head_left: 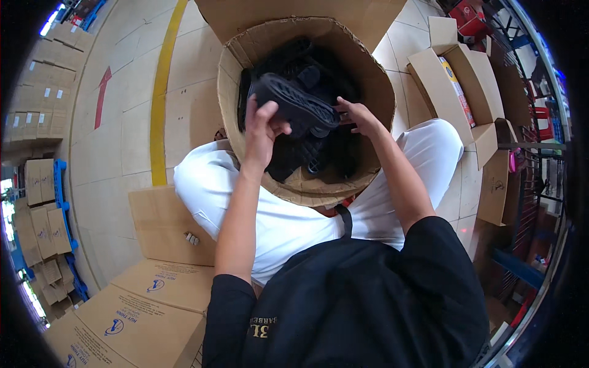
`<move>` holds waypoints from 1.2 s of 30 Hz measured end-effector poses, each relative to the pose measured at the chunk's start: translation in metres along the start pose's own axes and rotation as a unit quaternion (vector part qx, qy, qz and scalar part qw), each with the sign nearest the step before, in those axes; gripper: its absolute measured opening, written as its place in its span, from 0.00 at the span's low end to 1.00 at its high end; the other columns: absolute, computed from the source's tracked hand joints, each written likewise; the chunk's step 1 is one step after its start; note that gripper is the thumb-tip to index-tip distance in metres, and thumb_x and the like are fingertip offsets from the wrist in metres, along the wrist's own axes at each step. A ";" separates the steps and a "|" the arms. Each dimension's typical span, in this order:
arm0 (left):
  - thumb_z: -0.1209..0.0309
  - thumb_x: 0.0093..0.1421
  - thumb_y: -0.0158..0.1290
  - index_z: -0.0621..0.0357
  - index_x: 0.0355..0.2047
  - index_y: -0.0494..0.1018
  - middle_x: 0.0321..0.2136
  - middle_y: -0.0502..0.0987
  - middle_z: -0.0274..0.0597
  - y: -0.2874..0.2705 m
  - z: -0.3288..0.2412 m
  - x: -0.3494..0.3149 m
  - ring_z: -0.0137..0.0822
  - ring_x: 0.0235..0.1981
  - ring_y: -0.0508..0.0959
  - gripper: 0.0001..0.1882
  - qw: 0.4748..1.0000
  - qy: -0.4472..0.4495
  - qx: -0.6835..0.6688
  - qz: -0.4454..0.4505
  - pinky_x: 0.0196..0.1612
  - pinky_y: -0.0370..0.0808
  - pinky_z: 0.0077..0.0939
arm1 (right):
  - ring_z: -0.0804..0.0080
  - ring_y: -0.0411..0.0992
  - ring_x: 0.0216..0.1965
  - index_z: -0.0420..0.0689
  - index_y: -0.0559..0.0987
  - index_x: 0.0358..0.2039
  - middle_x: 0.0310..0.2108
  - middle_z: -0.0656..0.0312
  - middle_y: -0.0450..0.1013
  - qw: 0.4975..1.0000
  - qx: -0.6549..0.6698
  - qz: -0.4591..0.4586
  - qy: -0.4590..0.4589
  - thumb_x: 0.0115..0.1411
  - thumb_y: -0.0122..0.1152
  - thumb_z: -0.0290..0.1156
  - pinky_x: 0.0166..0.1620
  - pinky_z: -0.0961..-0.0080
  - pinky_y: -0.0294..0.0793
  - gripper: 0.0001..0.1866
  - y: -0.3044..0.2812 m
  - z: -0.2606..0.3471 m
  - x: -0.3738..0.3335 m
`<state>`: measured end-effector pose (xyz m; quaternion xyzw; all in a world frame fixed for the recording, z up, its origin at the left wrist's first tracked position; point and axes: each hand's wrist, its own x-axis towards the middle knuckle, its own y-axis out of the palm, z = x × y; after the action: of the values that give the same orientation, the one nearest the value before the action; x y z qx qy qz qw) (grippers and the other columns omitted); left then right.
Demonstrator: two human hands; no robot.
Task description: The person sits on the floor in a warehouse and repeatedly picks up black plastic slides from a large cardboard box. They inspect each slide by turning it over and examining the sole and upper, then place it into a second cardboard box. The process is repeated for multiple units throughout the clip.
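Note:
Above the open cardboard box between my knees, a black shoe sole (296,103) is held tilted, its ridged side partly showing. My left hand (262,126) is closed on its left end, thumb against the near edge. At the other end, the fingers of my right hand (361,118) are bent around the tip; exactly how they grip it is partly hidden. Beneath lie several more black soles (313,156), heaped and overlapping in the many-sided cardboard box (297,195). The dark pile makes single pieces hard to tell apart.
Flattened cardboard (165,224) and closed cartons (132,313) lie at my lower left. An open carton (454,92) stands at the right, near a metal rack (527,184). A yellow floor line (159,104) runs past on the left, with stacked boxes (46,92) beyond.

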<state>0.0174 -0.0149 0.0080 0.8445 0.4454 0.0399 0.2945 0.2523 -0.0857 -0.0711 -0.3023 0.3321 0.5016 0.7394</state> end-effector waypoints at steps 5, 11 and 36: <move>0.47 0.49 0.47 0.51 0.38 0.61 0.28 0.72 0.42 -0.014 -0.007 0.003 0.28 0.20 0.69 0.24 0.988 -0.003 -0.092 -0.120 0.27 0.69 0.23 | 0.71 0.65 0.35 0.47 0.72 0.33 0.28 0.65 0.67 0.996 0.084 -0.008 -0.030 0.51 0.46 0.59 0.49 0.51 0.52 0.26 -0.007 0.005 -0.003; 0.45 0.49 0.46 0.52 0.37 0.61 0.28 0.72 0.44 -0.016 -0.006 0.002 0.29 0.21 0.69 0.25 0.985 -0.012 -0.109 -0.135 0.30 0.69 0.24 | 0.69 0.69 0.36 0.43 0.70 0.38 0.24 0.65 0.70 0.989 0.134 0.013 -0.069 0.51 0.44 0.61 0.48 0.56 0.55 0.32 -0.009 0.005 -0.002; 0.49 0.57 0.39 0.55 0.38 0.66 0.31 0.70 0.34 -0.022 -0.010 0.004 0.25 0.30 0.70 0.22 0.991 0.103 0.015 -0.085 0.34 0.64 0.19 | 0.75 0.68 0.12 0.41 0.64 0.43 0.24 0.52 0.71 0.768 0.263 -0.138 -0.567 0.57 0.46 0.44 0.11 0.85 0.62 0.21 -0.045 0.216 -0.195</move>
<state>0.0008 0.0025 0.0034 0.7993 0.5442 0.0951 0.2366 0.2817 -0.0368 0.2175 0.2014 -0.0741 0.3673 0.9050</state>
